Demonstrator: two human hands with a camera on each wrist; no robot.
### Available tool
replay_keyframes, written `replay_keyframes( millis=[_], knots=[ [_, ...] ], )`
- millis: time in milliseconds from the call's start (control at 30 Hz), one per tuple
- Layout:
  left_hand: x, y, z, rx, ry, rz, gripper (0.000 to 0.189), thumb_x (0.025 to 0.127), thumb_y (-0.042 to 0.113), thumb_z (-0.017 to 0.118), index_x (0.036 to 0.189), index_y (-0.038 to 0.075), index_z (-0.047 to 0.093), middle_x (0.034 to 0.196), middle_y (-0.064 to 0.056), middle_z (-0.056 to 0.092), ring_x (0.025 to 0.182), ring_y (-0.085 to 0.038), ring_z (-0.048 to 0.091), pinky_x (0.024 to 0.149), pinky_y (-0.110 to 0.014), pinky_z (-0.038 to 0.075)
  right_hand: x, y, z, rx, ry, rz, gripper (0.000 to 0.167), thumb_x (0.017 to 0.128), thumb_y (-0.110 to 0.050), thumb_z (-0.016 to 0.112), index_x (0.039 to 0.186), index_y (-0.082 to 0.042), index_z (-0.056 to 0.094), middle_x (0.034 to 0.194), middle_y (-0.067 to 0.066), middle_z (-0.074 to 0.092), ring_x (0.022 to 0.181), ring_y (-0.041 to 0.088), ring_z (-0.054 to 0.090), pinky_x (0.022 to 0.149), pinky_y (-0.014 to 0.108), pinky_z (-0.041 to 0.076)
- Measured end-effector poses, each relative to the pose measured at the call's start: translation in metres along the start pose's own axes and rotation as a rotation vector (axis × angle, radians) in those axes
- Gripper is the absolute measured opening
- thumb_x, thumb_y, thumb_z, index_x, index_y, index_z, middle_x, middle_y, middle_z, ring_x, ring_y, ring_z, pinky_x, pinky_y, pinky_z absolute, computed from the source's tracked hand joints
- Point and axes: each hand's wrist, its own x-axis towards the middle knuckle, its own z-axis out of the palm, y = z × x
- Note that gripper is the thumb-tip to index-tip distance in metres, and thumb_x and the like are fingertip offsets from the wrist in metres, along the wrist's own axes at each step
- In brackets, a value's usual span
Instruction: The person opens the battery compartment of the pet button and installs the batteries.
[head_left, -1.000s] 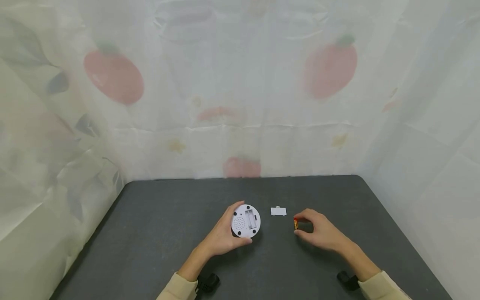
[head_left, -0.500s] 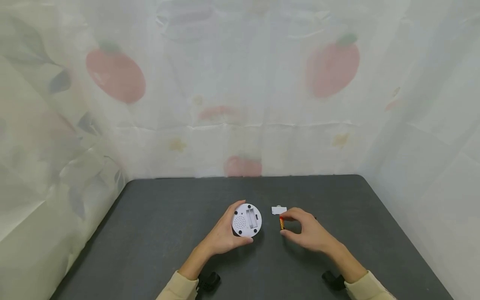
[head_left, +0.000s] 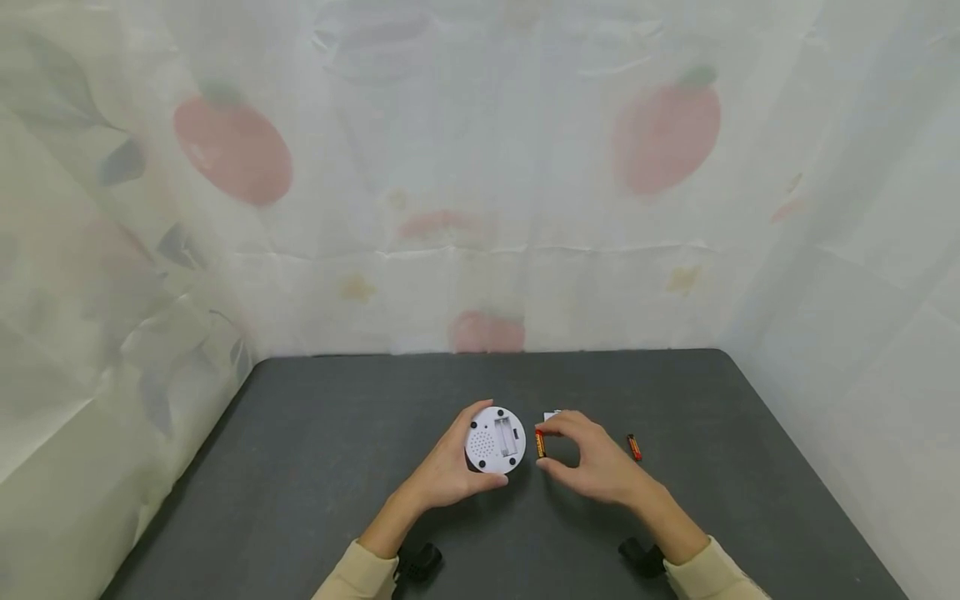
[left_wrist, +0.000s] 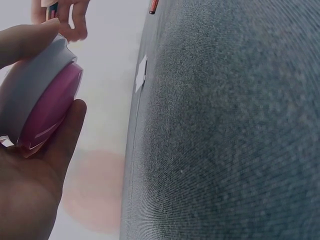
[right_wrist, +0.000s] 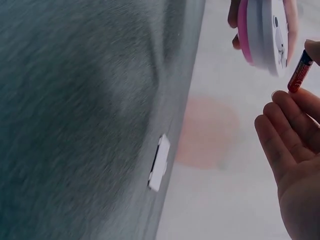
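My right hand (head_left: 592, 467) pinches a small red and gold battery (head_left: 540, 443) between thumb and forefinger, the other fingers loosely curved behind it; the battery stands nearly upright, lifted off the table, just beside the round white device (head_left: 494, 440). My left hand (head_left: 450, 471) grips that device from its left side, fingers curled round the rim, tilting its underside up toward me so the open battery compartment (head_left: 506, 436) and the dotted speaker grille show. From my wrists the device has a pink band under its white back. Just behind my right hand lies the small white compartment cover (head_left: 552, 414), flat on the dark grey table (head_left: 315, 467). A second battery (head_left: 634, 447) lies on the table to the right of that hand, apart from it. A pale curtain printed with red fruit (head_left: 228, 150) hangs round the table's far and side edges
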Motion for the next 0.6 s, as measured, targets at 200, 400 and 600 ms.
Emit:
replay_keyframes(
  millis=[200,400,600],
  knots=[
    [0.0,0.0,-0.001,-0.019,-0.022,0.003,0.105,0.075,0.032,0.092,0.157,0.037,0.026,0.142,0.004,0.045,0.119,-0.017,0.052,0.099,-0.047,0.042,0.009,-0.006,0.004,-0.029,0.004,-0.059,0.044,0.089,-0.022,0.081,0.129,-0.01,0.067,0.123,-0.005,0.063,0.114,0.016,0.058,0.09,0.043,0.052],
    [0.001,0.001,-0.001,-0.033,-0.034,0.006,0.105,0.077,0.032,0.091,0.157,0.037,0.024,0.14,0.005,0.046,0.116,-0.016,0.052,0.097,-0.045,0.042,0.017,-0.01,0.01,-0.058,0.034,-0.118,0.048,0.086,-0.019,0.083,0.129,-0.01,0.067,0.123,-0.004,0.063,0.115,0.015,0.056,0.091,0.042,0.052],
    [-0.001,0.002,-0.001,-0.052,-0.056,0.002,0.103,0.079,0.031,0.089,0.158,0.035,0.023,0.142,0.003,0.044,0.114,-0.017,0.053,0.094,-0.041,0.045,0.021,-0.011,0.015,-0.139,0.037,-0.137,0.046,0.086,-0.022,0.082,0.129,-0.012,0.068,0.124,-0.003,0.06,0.116,0.014,0.054,0.09,0.038,0.052]
  ],
)
